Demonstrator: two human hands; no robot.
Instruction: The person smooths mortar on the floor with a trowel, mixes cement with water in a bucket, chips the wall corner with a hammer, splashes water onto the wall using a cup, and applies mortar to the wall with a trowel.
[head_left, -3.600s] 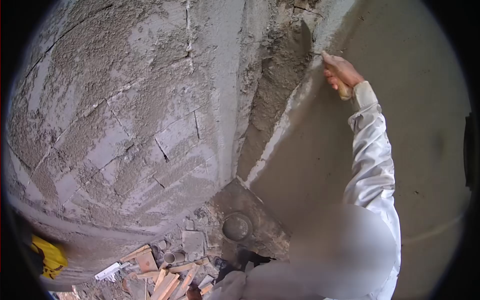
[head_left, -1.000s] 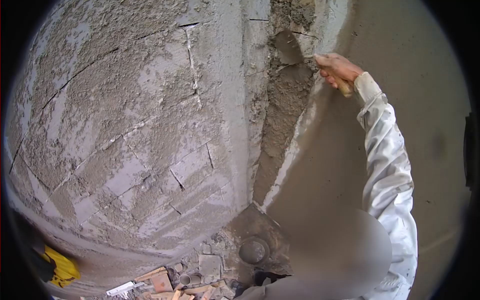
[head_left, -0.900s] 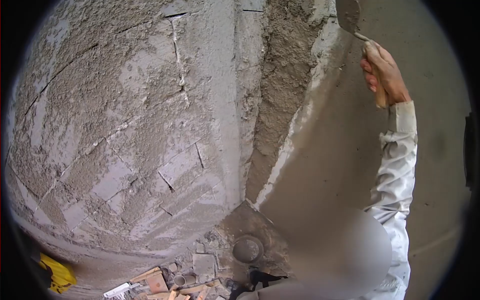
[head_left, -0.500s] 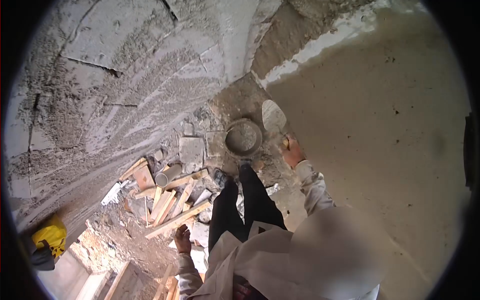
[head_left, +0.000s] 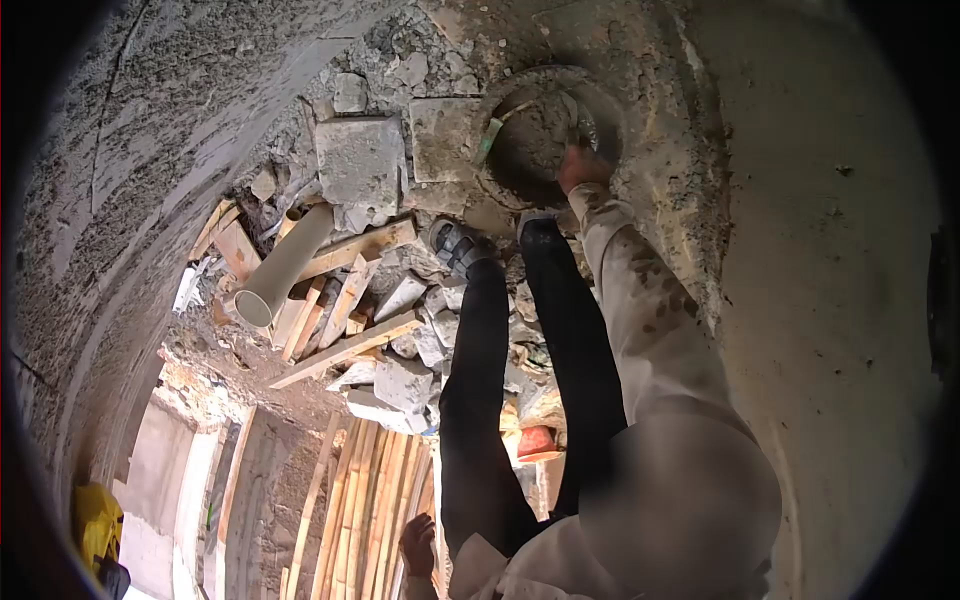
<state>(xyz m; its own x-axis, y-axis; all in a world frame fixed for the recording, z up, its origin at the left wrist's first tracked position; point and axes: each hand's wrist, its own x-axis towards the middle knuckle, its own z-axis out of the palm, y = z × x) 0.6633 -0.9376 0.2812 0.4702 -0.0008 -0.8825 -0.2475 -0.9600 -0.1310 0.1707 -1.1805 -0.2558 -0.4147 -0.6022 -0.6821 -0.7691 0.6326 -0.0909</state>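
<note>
Right hand (head_left: 584, 168) has dropped from the right wall (head_left: 820, 270) to the tub (head_left: 607, 105), upper centre, fist closed round the trowel (head_left: 571, 110), blade inside. Left hand (head_left: 418, 545), lower centre, half-curled; can't tell if holding. Right wall looks smoothed; left wall (head_left: 140, 150) rough, looks unfinished.

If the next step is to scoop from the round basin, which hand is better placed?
Probably the right hand: it is at the round basin, near the rim. The left hand is beside the left leg, well away from the basin.
</note>
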